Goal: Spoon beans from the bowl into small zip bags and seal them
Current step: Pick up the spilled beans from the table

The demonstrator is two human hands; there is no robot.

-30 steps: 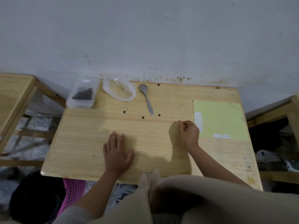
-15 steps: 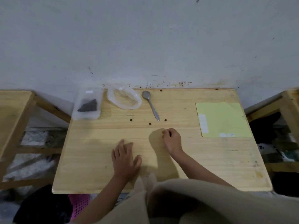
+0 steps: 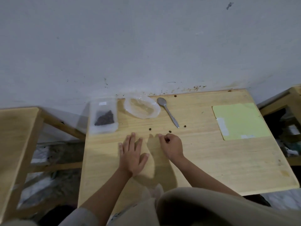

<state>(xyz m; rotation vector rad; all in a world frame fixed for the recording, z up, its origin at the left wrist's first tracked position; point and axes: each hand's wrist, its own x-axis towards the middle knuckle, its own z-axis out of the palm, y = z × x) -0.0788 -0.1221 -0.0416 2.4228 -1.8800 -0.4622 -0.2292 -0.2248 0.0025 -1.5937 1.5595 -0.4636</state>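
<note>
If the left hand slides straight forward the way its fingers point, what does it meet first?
Probably nothing soon: the left hand lies flat and points between the zip bag of beans and the clear bowl. It may graze the bowl's near edge; depth is unclear.

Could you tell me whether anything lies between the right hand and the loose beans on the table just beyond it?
Nothing visible does. The right hand is curled on the bare wooden table, and the small dark loose beans lie just beyond its knuckles. The silver metal spoon lies farther back.
</note>
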